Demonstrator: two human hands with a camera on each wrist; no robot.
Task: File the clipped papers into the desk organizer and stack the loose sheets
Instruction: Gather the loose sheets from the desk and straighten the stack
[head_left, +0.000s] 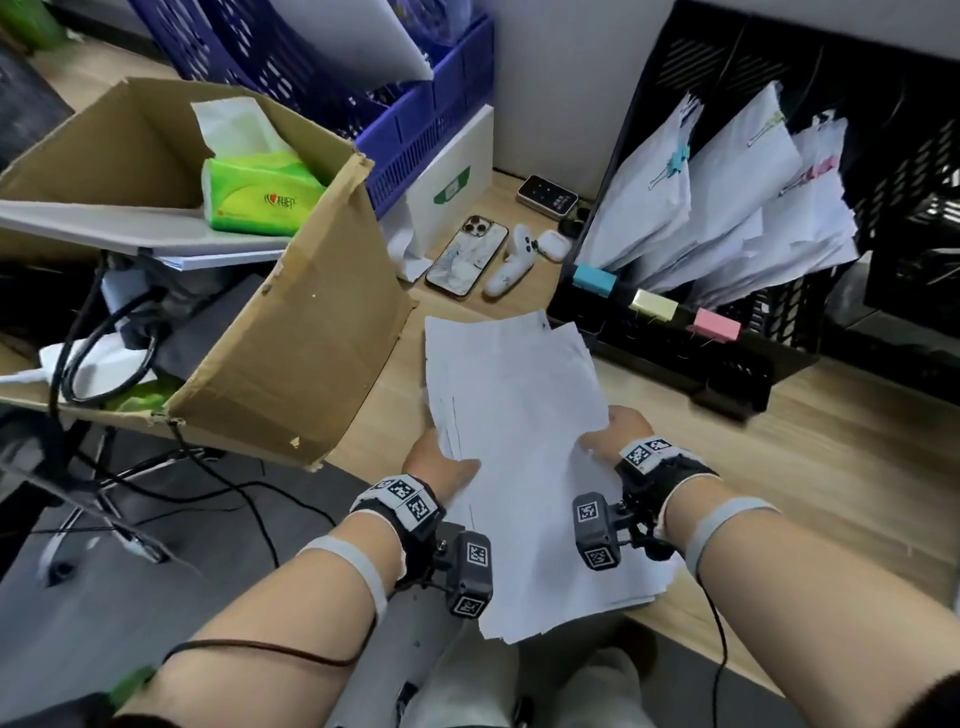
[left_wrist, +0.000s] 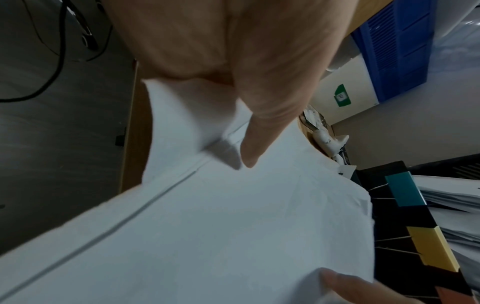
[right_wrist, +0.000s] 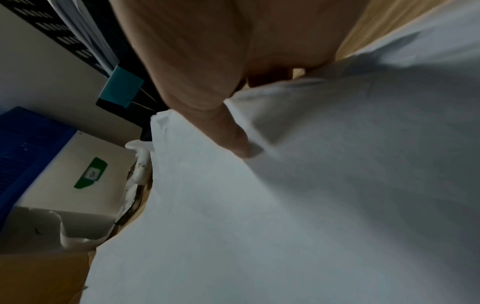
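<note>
A stack of loose white sheets (head_left: 519, 415) is held over the near edge of the wooden desk (head_left: 831, 467). My left hand (head_left: 441, 462) grips its left edge, thumb on top (left_wrist: 249, 144). My right hand (head_left: 615, 431) grips the right edge, thumb pressed on the paper (right_wrist: 233, 139). The stack (left_wrist: 233, 226) fills both wrist views (right_wrist: 285, 205). The black desk organizer (head_left: 675, 343) stands at the back right, with clipped paper bundles (head_left: 727, 208) leaning in its slots and blue (head_left: 595, 279), yellow (head_left: 655, 305) and pink (head_left: 716, 325) clips on its front rim.
An open cardboard box (head_left: 291, 322) with a green tissue pack (head_left: 260, 195) sits left of the sheets. Beyond the sheets lie a phone (head_left: 467, 257), a white controller (head_left: 511, 265) and an earbud case (head_left: 555, 244). Blue file trays (head_left: 405, 124) stand behind.
</note>
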